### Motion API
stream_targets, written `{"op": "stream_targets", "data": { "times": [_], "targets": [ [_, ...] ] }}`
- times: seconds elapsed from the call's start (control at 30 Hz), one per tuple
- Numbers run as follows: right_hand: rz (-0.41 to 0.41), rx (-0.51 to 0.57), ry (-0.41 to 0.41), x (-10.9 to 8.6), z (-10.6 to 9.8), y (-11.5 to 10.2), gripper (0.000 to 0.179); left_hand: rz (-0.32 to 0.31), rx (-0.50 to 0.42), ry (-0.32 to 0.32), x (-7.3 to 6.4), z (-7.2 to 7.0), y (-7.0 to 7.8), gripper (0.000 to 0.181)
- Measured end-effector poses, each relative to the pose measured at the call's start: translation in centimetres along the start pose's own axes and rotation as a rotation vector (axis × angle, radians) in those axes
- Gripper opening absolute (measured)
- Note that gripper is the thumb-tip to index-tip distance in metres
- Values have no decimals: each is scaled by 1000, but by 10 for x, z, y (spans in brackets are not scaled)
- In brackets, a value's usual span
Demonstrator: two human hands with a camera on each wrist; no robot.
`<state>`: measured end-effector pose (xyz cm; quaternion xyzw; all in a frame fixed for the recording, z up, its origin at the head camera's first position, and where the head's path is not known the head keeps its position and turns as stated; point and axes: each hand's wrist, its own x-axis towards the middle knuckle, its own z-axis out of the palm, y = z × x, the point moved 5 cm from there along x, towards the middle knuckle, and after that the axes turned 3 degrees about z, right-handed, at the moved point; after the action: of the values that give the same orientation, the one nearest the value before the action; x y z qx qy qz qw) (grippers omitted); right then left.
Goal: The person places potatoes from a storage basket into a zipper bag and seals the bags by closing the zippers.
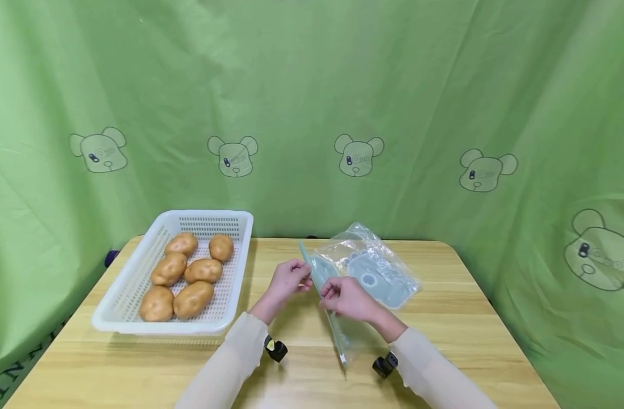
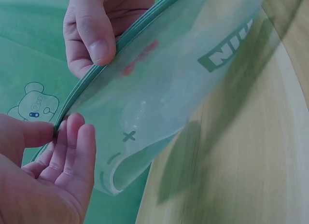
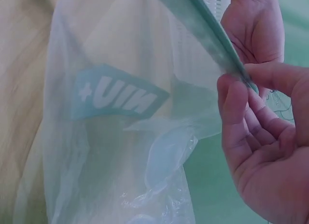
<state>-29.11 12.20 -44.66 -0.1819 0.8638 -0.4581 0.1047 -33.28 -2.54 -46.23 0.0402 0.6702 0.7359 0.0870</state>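
Observation:
A clear plastic zipper bag (image 1: 378, 278) with a green closing strip and a printed bear shape is held above the table, its body spreading to the right. My left hand (image 1: 290, 277) pinches the strip near its far end; in the left wrist view, thumb and fingertips (image 2: 73, 120) meet at the green edge. Further along the strip, my right hand (image 1: 349, 298) pinches it between thumb and fingers, also seen in the right wrist view as the nearer hand (image 3: 270, 142). A white slider (image 1: 342, 359) sits at the strip's near end. Dark lettering (image 3: 118, 93) shows on the film.
To the left stands a white perforated plastic basket (image 1: 244, 250) holding several potatoes (image 1: 193, 299). All of this is on a light wooden table (image 1: 445, 341). A green curtain (image 1: 302, 85) printed with bear heads hangs behind and at both sides.

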Motion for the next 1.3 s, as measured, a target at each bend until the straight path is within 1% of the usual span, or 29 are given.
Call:
{"op": "stream_targets", "data": {
  "times": [0.1, 0.2, 0.33, 0.43, 0.53, 0.6, 0.67, 0.77, 0.83, 0.93, 1.0, 1.07, 1.23, 1.3],
  "targets": [
    [8, 38, 15, 1, -1, 1, 20, 1, -13, -4, 0, 1, 0, 25],
    [15, 54, 32, 2, -2, 3, 24, 12, -30, -10, 1, 3, -1, 22],
    [9, 74, 42, 2, -3, -1, 28, 29, -62, -30, 1, 5, -2, 24],
    [-4, 96, 44, -1, -4, -13, 28, 33, -84, -34, 1, 5, -3, 26],
    [-12, 110, 40, -6, -5, -30, 27, 36, -89, -17, 0, 4, -2, 25],
    [-2, 121, 34, -9, -6, -39, 27, 45, -84, -2, 0, 2, -1, 24],
    [19, 134, 34, -10, -6, -41, 26, 55, -76, 9, 0, 1, 1, 23],
    [39, 166, 34, -8, -6, -37, 27, 63, -68, 19, -1, 0, 3, 20],
    [48, 191, 40, -4, -5, -28, 27, 69, -68, 19, -2, -1, 4, 18],
    [41, 185, 55, 0, -5, -14, 23, 82, -61, 30, -1, -2, 5, 16],
    [39, 163, 69, 3, -5, -7, 18, 95, -43, 37, 0, -3, 6, 17],
    [36, 125, 85, 4, -5, -5, 11, 109, 5, 60, 0, -4, 7, 19],
    [58, 40, 134, 5, -8, -2, 4, 177, 178, 107, 1, -5, 11, 30],
    [66, 14, 158, 5, -11, -2, 4, 201, 234, 108, 0, -4, 10, 35]
  ]
}}
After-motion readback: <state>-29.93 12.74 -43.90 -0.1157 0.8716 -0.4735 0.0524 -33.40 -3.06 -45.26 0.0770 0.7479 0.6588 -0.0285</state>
